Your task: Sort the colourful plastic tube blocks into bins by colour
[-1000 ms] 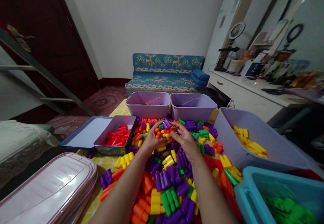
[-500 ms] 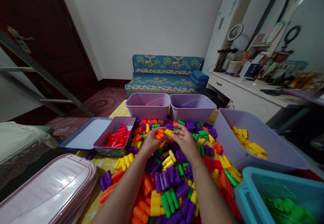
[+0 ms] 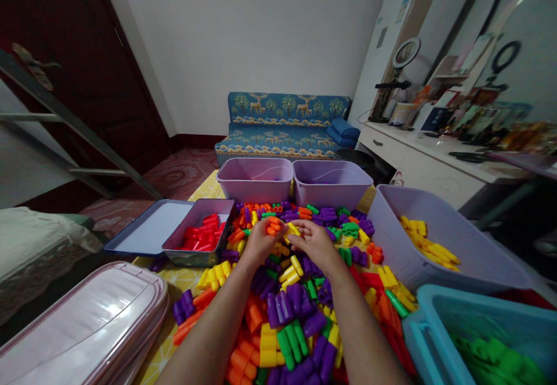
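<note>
Evidently, at the far left, a white lace-edged cover lay near a metal ladder and a dark red door. Pale pink lids were stacked at the near left. Beyond them, a blue-rimmed lid lay flat beside a rectangular box containing red pieces. A yellow patterned cloth covered the bench. The left hand was curled around orange pieces, above a loose spread of purple, green, orange and yellow pieces. A yellow piece was between the two hands. The right hand had its fingers bent narrowly at that yellow piece; whether it gripped it firmly could not be told. Behind the hands, two lilac bins stood side by side, with a blue patterned sofa beyond. Right of the spread, a larger lilac bin held yellow pieces; nearer, a turquoise bin held green pieces. At the far right stood a white dresser.
</note>
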Available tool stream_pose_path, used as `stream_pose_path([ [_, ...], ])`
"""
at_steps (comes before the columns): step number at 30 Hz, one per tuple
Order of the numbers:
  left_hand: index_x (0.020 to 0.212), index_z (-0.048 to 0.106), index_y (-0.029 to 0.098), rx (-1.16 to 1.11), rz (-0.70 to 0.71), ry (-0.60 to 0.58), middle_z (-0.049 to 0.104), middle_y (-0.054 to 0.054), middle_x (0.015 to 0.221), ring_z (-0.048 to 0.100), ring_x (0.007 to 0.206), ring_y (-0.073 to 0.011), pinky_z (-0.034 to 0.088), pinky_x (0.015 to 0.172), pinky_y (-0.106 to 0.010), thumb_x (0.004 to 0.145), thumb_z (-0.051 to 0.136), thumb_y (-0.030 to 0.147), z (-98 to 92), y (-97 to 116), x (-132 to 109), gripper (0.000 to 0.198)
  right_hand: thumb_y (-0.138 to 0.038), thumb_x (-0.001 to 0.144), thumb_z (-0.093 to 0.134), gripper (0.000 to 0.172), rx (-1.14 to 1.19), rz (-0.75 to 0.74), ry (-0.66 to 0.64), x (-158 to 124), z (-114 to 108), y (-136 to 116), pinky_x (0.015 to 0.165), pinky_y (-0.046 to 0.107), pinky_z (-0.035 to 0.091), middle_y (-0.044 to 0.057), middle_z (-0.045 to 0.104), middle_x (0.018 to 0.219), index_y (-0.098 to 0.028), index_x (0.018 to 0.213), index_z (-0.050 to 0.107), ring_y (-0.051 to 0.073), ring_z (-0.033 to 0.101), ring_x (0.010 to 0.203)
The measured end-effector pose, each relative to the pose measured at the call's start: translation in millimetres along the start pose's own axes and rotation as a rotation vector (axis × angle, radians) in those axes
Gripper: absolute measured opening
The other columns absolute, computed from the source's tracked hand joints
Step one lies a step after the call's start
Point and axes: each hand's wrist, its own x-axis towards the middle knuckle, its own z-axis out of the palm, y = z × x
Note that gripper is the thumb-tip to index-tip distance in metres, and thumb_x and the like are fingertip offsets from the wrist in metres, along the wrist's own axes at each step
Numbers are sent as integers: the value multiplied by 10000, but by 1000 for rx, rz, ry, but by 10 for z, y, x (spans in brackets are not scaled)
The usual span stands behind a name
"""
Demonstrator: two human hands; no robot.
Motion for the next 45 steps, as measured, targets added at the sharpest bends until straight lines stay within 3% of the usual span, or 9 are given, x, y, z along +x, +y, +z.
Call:
stream_pose_path([
  [6,1223,521,174,32,52,-18,668,-54,908,632,797,-165,505,682,-258,679,739,327,-10,-49,-15,606,-227,576,754,352,-71,-25,114,-23,-104,-149,698,304,522,47,700,849,-159,903,643,184,654,773],
  [12,1078,634,160,159,69,6,686,-96,992,652,886,-203,524,755,-304,694,723,278,-5,-113,-18,412,-382,747,655,352,332,-527,840,-107,-362,-603,804,301,500,50,642,1089,-209,1043,576,153,631,952],
  [15,1039,657,164,258,108,33,692,-89,988,646,890,-206,516,778,-313,721,699,277,4,-99,-20,340,-421,804,576,360,446,-554,940,-117,-428,-619,856,315,489,59,608,1152,-227,1104,531,152,604,1045],
  [20,987,682,185,661,166,156,670,-99,980,608,919,-239,474,828,-370,845,551,333,-59,16,-65,243,-467,744,584,441,-2,-195,736,23,-409,-185,842,391,493,124,636,1114,-178,1078,580,235,614,994],
  [25,1133,621,213,1084,179,423,537,-142,1232,448,1163,-331,392,925,-460,848,524,320,-108,158,-133,319,-381,712,583,503,-785,-128,670,85,-482,150,1052,483,310,185,563,1241,-125,1145,589,318,455,1221],
  [29,1252,530,141,1181,99,412,428,-207,1350,389,1243,-358,349,992,-469,806,578,330,-86,128,-141,486,-359,756,565,598,-1066,-5,648,27,-568,175,1071,463,282,227,456,1352,-72,1277,506,341,370,1297],
  [33,1327,456,95,1194,-32,308,445,-258,1323,427,1203,-390,383,949,-487,766,623,430,-86,63,-123,674,-389,755,591,695,-1136,65,513,-1,-537,180,1080,475,266,207,459,1374,-84,1357,425,343,343,1321],
  [38,1340,473,178,1078,10,160,529,-195,1263,471,1159,-368,393,944,-474,730,659,478,-117,35,-94,705,-270,713,602,707,-1068,28,314,-5,-390,185,1058,434,325,136,477,1387,-154,1383,410,309,420,1271],
  [45,1303,514,251,584,85,-73,544,-112,1281,547,1130,-270,415,971,-413,721,691,296,-64,-48,-67,610,-67,655,499,694,-680,-59,127,1,-267,196,1026,400,382,69,569,1299,-245,1325,477,223,512,1203],
])
